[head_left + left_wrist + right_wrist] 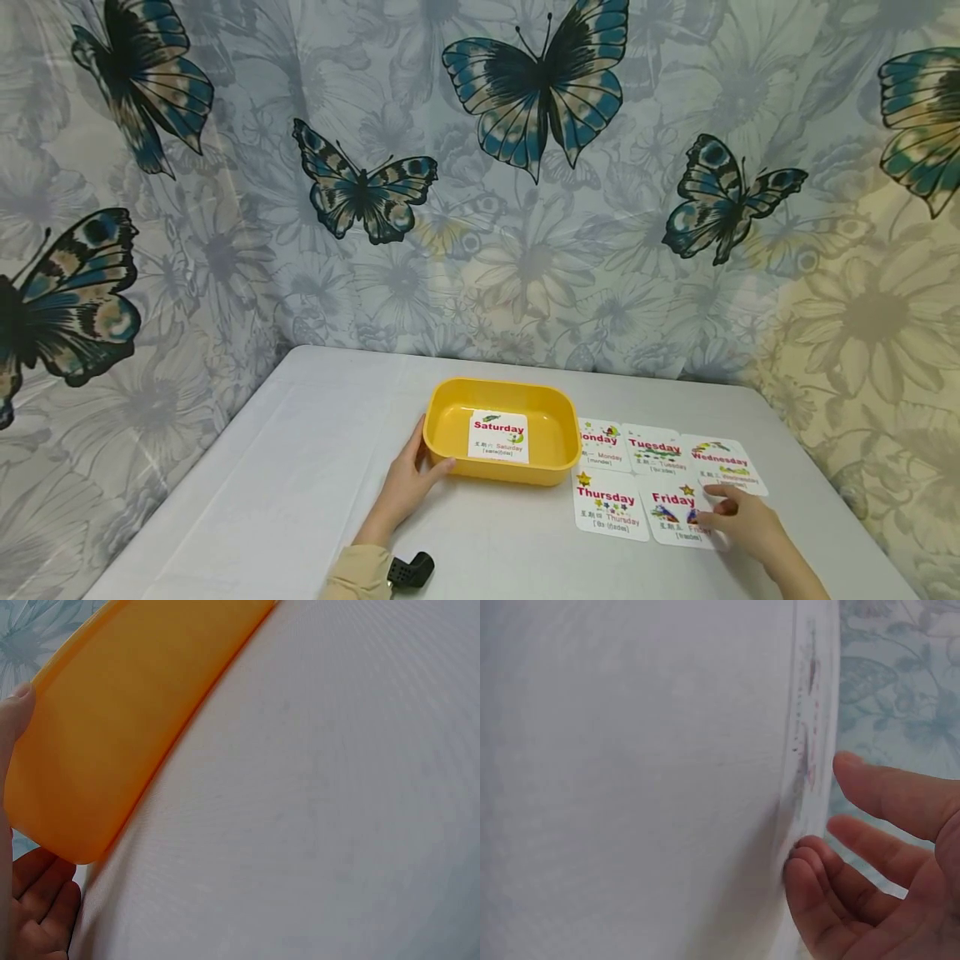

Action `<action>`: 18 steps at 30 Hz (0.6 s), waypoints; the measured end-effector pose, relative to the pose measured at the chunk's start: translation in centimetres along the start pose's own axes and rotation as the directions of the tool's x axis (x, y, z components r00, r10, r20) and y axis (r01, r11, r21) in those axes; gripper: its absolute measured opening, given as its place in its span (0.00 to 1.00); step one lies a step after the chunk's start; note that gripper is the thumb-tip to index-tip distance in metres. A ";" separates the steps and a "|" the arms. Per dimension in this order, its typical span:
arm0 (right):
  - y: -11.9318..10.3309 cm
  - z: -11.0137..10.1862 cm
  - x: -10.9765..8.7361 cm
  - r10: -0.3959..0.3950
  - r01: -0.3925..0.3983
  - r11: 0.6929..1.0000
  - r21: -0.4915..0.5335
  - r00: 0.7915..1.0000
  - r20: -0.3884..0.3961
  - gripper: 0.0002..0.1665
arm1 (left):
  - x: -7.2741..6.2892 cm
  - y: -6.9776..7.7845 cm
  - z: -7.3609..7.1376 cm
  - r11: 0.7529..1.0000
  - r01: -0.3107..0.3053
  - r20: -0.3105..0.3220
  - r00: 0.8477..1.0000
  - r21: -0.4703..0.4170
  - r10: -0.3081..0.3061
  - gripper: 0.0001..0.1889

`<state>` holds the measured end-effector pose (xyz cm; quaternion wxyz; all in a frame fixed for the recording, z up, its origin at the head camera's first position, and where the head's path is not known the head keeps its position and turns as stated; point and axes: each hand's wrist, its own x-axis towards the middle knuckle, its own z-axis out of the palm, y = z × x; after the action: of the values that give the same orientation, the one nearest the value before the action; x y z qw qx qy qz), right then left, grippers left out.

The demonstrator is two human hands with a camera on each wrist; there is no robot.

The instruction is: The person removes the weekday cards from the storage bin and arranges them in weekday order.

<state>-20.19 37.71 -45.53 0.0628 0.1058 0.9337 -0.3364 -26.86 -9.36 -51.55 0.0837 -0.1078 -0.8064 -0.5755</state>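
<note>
A yellow plastic tray (501, 472) stands on the white table, with a Saturday card (498, 436) lying in it. My left hand (407, 487) holds the tray's left end, the thumb at its front side and the fingers round its outer end. To the right of the tray, the Monday card (602, 454), Tuesday card (656, 461) and Wednesday card (722, 471) form a back row. In front of them lie the Thursday card (611, 512) and the Friday card (670, 510). My right hand (742, 521) is over the Friday card's right side, thumb and forefinger apart, the other fingers bent.
The white table (247, 467) reaches back to a wall covering (525, 292) printed with butterflies and flowers. The tray's right end overlaps the edge of the Monday card in the head view. A dark band with a device (411, 572) sits at the left wrist.
</note>
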 end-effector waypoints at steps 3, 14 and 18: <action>-0.5 -0.2 -0.1 -0.021 0.021 1.000 -0.021 1.000 0.005 0.48 | 0.0 -0.2 0.0 1.000 -0.002 0.000 1.000 -0.001 0.002 0.50; -6.0 0.6 -0.2 -0.247 0.241 0.966 -0.091 0.967 -0.060 0.39 | -0.7 2.5 -0.3 1.000 -0.011 0.003 1.000 -0.002 0.011 0.45; -8.7 1.6 -0.2 -0.340 0.329 0.937 -0.120 0.937 -0.082 0.38 | -1.3 4.1 -0.7 1.000 0.001 0.008 1.000 0.007 -0.001 0.45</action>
<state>-21.98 30.16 -41.36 -0.0376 -0.0413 0.9563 -0.2870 -24.51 -8.81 -47.95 0.0806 -0.1092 -0.8089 -0.5721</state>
